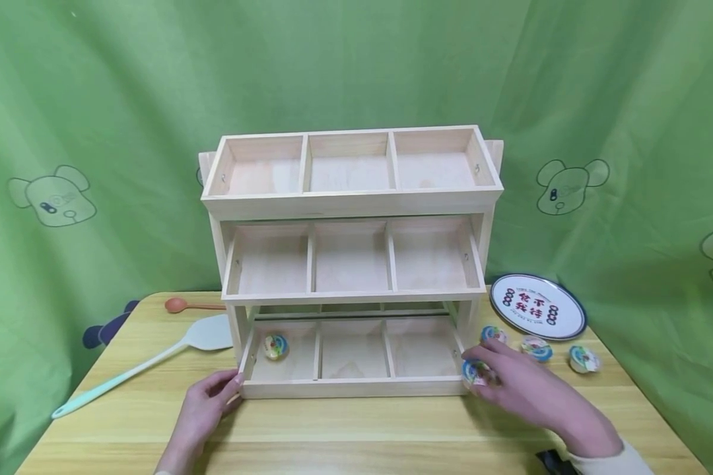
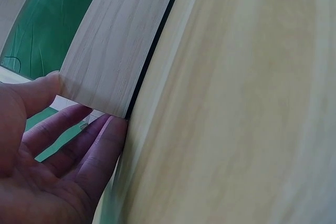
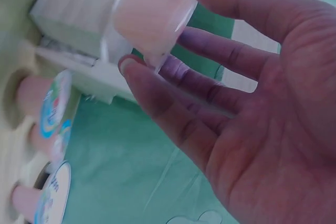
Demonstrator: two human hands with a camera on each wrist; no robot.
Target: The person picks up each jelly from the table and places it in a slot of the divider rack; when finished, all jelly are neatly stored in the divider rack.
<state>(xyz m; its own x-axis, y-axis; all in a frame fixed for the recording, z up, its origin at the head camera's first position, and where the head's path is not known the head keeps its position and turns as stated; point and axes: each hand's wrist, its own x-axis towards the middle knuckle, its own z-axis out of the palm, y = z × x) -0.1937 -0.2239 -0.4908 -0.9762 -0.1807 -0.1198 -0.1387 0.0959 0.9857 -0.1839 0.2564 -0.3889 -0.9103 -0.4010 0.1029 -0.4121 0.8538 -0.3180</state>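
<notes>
At the lower left corner of the wooden rack, the left hand grips the end of the bottom tray. The left wrist view shows that hand's thumb on the upper edge of the tray's front board and fingertips at its end. A small jelly cup is held by the right hand, just beside the tray's right end. In the right wrist view this pale pink cup sits between the thumb and fingers of the right hand. Another cup lies in the bottom tray's left compartment.
Three more cups stand right of the rack, near a white plate with a blue rim. On the left lie a long-handled spatula and an orange spoon. Behind the table hangs a green curtain.
</notes>
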